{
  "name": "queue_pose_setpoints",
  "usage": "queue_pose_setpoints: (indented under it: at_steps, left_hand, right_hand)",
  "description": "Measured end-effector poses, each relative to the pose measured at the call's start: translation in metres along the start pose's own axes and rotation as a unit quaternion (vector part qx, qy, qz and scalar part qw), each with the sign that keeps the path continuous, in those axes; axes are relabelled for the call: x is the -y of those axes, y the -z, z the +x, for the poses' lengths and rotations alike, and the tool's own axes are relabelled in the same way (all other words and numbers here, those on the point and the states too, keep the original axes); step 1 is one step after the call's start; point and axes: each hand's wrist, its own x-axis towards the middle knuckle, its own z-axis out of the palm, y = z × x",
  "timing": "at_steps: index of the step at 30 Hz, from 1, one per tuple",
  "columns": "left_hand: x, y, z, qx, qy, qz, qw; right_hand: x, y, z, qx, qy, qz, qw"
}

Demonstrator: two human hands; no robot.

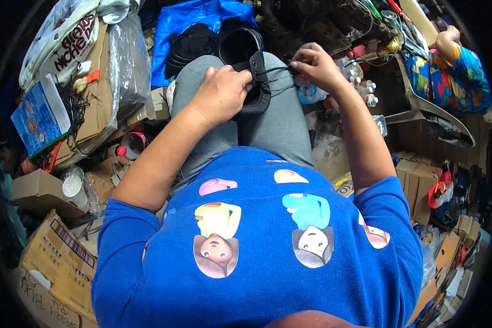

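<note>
A black shoe upper (259, 64), with eyelets along its edge and a round opening, rests across my lap. My left hand (224, 92) is closed on its near-left side, the fingertips curled over the edge. Out to the right, my right hand (316, 66) pinches a black shoelace (276, 69), which runs taut from the eyelets. Another length of lace hangs in a loop just below it, over my right thigh. Part of the shoe is hidden beneath my left hand.
Black pieces (194, 50) lie on a blue plastic sheet (167, 33) beyond my knees. To the left are flattened cardboard (105, 93), a blue book (38, 117) and boxes (45, 191). Plastic bottles (366, 87) stand at the right, near another person's hand (448, 42) and colourful clothing.
</note>
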Motion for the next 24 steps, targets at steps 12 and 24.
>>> queue_pose_setpoints:
  at_steps: [12,24]
  left_hand:
    - [0.010,0.009,-0.010,-0.005,-0.027,0.024,0.999]
    - [0.079,0.098,-0.106,-0.164,0.213,-0.451,0.851]
  right_hand:
    - [0.073,-0.021,-0.011,0.065,0.292,-0.375,0.877]
    - [-0.010,0.031,-0.036,-0.038,-0.047,0.538,0.841]
